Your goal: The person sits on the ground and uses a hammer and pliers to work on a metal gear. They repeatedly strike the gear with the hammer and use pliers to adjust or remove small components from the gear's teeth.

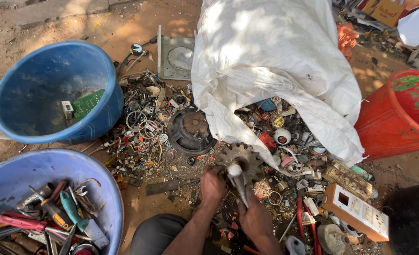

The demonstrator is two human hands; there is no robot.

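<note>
My left hand (213, 183) rests with curled fingers on the near edge of a rusty toothed gear (247, 158) lying on the scrap pile. My right hand (253, 216) grips a grey metal tool (238, 182) by its shaft; the tool's pale rounded head points up over the gear. A round black metal disc (189, 131) lies just beyond the gear to the left. Loose metal scrap surrounds both hands: rings, screws, small parts.
A big white sack (271, 61) spills scrap at centre. A blue tub (53, 89) holding a green circuit board stands at left; a nearer blue tub (44, 165) holds hand tools. An orange-red drum (398, 118) stands at right, a white switch panel (358, 212) lower right.
</note>
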